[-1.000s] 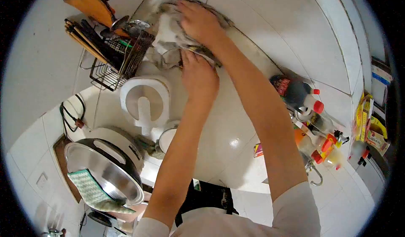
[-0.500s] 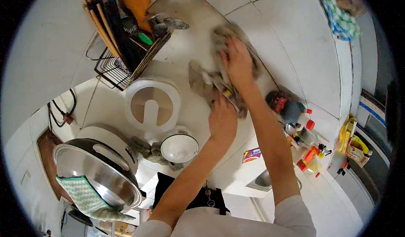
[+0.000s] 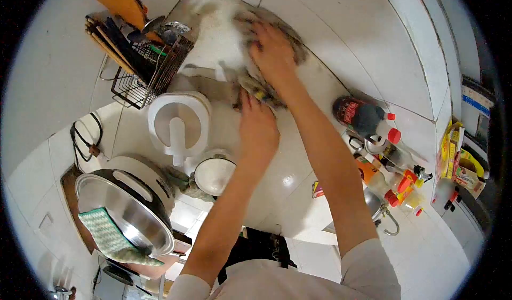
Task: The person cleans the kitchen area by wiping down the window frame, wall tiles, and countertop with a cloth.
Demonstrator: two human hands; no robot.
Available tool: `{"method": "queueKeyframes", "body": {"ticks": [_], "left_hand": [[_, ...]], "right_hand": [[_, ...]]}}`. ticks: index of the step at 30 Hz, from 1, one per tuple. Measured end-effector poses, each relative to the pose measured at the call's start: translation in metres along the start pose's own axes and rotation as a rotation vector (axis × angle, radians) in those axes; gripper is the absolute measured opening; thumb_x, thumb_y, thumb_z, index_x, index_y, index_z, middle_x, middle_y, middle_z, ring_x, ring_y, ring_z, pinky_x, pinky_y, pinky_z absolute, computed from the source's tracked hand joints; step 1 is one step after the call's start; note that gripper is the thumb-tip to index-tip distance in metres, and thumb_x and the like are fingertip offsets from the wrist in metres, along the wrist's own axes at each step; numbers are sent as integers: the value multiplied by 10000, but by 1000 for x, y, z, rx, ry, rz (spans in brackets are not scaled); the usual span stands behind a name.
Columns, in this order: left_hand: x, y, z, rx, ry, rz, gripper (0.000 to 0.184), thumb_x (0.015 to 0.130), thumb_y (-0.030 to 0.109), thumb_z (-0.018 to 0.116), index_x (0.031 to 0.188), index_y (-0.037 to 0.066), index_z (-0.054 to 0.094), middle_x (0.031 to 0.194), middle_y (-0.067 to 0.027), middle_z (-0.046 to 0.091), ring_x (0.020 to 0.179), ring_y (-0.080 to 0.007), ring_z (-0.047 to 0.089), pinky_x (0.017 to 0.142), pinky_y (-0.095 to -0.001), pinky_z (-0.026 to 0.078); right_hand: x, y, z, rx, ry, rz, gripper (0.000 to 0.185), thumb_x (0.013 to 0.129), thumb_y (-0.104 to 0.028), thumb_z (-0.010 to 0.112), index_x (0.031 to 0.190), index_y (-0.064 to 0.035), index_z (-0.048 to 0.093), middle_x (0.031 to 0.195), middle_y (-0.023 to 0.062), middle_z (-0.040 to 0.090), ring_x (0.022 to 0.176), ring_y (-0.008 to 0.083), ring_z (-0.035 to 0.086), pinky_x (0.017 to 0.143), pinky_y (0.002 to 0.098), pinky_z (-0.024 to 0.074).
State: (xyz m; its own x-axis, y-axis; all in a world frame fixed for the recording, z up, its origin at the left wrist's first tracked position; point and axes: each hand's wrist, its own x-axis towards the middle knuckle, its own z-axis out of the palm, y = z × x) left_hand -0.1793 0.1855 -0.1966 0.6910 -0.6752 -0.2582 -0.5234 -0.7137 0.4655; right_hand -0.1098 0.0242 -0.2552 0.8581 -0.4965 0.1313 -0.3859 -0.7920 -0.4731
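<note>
A crumpled grey-brown cloth (image 3: pixel 294 37) lies bunched on the pale tiled counter (image 3: pixel 296 132) near the back wall, smeared by motion. My right hand (image 3: pixel 274 54) presses down on its far part, fingers bent into the fabric. Lower and to the left, my left hand (image 3: pixel 257 126) grips the near folds of the cloth, its fingertips partly hidden in them. A white container with a handled lid (image 3: pixel 200 134) stands left of my left hand. Close below that is a white bowl (image 3: pixel 213 176).
At the left, a black wire rack (image 3: pixel 130 89) holds chopsticks, ladles and an orange spatula (image 3: pixel 120 4). A steel pot (image 3: pixel 141 214) with a checkered cloth (image 3: pixel 109 236) over its rim is lower left. Several bottles, including a dark one (image 3: pixel 354 113), line the right wall near a tap (image 3: pixel 392 222).
Both hands and the cloth have shifted up and left in the view, closer to the rack. The camera has also moved, so more of the bottles shows.
</note>
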Motion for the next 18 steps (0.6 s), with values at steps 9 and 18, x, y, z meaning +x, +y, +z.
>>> {"method": "queueKeyframes", "body": {"ticks": [9, 18], "left_hand": [[-79, 30, 50, -75, -66, 29, 402, 958, 103, 571, 1281, -134, 602, 1504, -280, 474, 1462, -418, 404, 1109, -443, 480], [-33, 23, 19, 9, -51, 8, 378, 935, 95, 614, 1259, -99, 633, 1535, -222, 464, 1473, -383, 409, 1071, -424, 505]], "right_hand": [[-93, 25, -37, -264, 68, 0, 522, 927, -169, 637, 1383, 76, 567, 1431, 274, 569, 1298, 444, 559, 1134, 528, 431], [-28, 13, -16, -157, 103, -167, 478, 943, -165, 655, 1384, 8, 595, 1382, 203, 621, 1230, 386, 607, 1047, 454, 513]]}}
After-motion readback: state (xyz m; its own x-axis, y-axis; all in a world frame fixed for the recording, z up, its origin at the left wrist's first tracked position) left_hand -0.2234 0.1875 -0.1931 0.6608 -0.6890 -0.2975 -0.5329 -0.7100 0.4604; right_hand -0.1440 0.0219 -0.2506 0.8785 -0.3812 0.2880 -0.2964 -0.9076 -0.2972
